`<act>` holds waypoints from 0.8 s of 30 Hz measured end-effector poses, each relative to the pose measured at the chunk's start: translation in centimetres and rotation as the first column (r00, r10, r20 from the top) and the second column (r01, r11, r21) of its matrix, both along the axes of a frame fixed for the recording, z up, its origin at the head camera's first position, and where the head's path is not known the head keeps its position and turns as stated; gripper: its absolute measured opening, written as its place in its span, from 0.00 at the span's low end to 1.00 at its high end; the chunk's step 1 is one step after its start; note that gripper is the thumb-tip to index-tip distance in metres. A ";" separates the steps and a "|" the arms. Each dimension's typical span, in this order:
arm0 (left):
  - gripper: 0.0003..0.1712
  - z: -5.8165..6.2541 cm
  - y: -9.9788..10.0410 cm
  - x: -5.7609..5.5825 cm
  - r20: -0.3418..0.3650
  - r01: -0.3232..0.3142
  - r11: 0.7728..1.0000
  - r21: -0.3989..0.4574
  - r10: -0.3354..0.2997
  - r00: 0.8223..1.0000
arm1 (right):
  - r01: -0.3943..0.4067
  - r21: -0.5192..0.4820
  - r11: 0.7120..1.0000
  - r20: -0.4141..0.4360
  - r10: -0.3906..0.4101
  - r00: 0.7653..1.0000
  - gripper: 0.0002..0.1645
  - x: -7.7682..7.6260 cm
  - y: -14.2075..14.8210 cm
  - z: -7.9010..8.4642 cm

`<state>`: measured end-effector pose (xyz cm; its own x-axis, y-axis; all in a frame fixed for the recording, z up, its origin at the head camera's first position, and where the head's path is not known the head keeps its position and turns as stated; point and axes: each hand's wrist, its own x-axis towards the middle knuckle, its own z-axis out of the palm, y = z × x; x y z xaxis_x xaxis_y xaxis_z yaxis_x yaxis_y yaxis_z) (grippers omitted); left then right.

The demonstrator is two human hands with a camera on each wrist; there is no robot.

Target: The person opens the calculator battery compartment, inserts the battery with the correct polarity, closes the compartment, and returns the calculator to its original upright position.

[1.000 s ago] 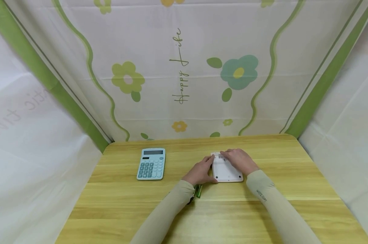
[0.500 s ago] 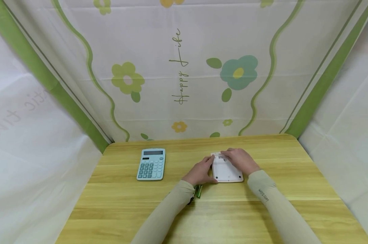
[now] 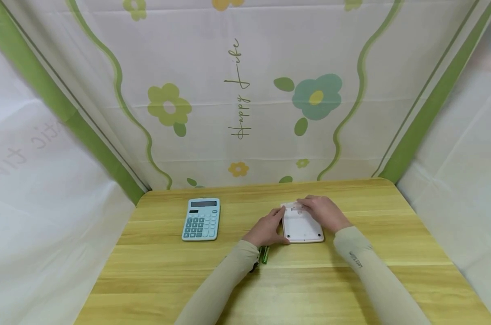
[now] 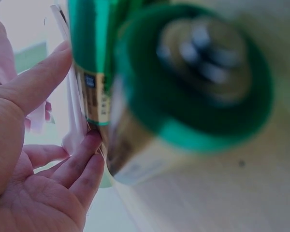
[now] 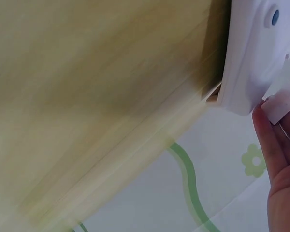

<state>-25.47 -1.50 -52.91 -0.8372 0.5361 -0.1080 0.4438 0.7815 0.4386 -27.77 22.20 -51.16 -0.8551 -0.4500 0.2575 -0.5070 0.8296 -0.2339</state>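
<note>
A white calculator (image 3: pixel 302 228) lies face down on the wooden table, small dark feet at its near corners. My left hand (image 3: pixel 264 229) holds its left side, thumb at the near corner and fingers farther up that edge. At its far end, my right hand (image 3: pixel 324 212) pinches a small white battery cover (image 5: pixel 279 106) between thumb and fingers, lifted off the calculator's back. A battery recess (image 3: pixel 296 209) shows there, partly hidden by the right fingers. Green-and-gold batteries (image 3: pixel 264 255) lie beside my left wrist, large and close in the left wrist view.
A light blue calculator (image 3: pixel 201 219) lies face up at the left of the wooden table (image 3: pixel 237 280). Behind the table hangs a white flowered curtain (image 3: pixel 212 135), with more white cloth at both sides.
My right hand has drawn slightly back to the right and away from the calculator's far end, uncovering more of the battery recess. The left hand keeps its hold.
</note>
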 end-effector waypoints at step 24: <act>0.66 0.4 0.0 0.2 0.008 -0.010 1.000 -0.020 0.010 1.000 | 0.117 -0.133 0.984 -0.070 -0.127 0.989 0.14 0.1 4.3 0.0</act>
<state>-25.22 -1.45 -52.55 -0.8414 0.5256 -0.1258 0.4325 0.7944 0.4265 -27.63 26.53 -51.17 -0.8768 -0.3023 0.3739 -0.4243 0.8523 -0.3059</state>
